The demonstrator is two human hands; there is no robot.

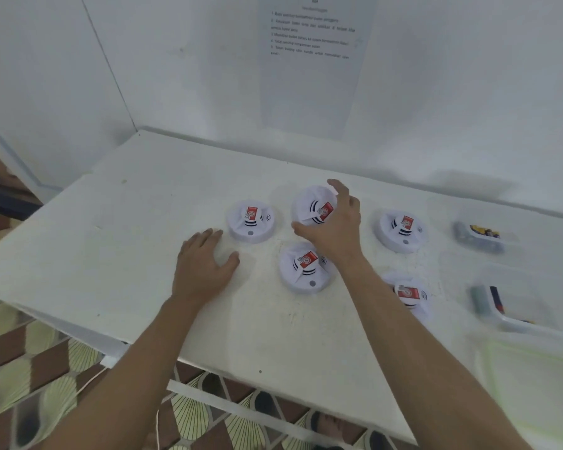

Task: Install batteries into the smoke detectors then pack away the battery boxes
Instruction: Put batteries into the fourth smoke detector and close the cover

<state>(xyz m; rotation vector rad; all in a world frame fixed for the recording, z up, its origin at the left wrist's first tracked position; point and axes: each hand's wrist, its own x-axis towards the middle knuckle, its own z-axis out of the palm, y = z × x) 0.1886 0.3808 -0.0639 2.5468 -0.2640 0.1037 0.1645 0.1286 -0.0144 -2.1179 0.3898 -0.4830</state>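
Observation:
Several white round smoke detectors with red labels lie on the white table (137, 222). My right hand (333, 228) wraps over the far middle detector (309, 204), thumb at its near side and fingers around its right edge; it looks tilted. My left hand (202, 264) rests flat on the table with fingers apart, just left of the near middle detector (301, 267) and below the left detector (251, 220). Two more detectors sit to the right, one farther back (400, 230) and one nearer (410, 295). Two clear battery boxes are at the right: a small one (478, 237) and a larger one (514, 306).
A printed instruction sheet (309, 60) hangs on the white wall behind the table. The table's front edge runs diagonally, with patterned floor tiles (30, 352) below. A pale green surface (533, 384) lies at the table's near right.

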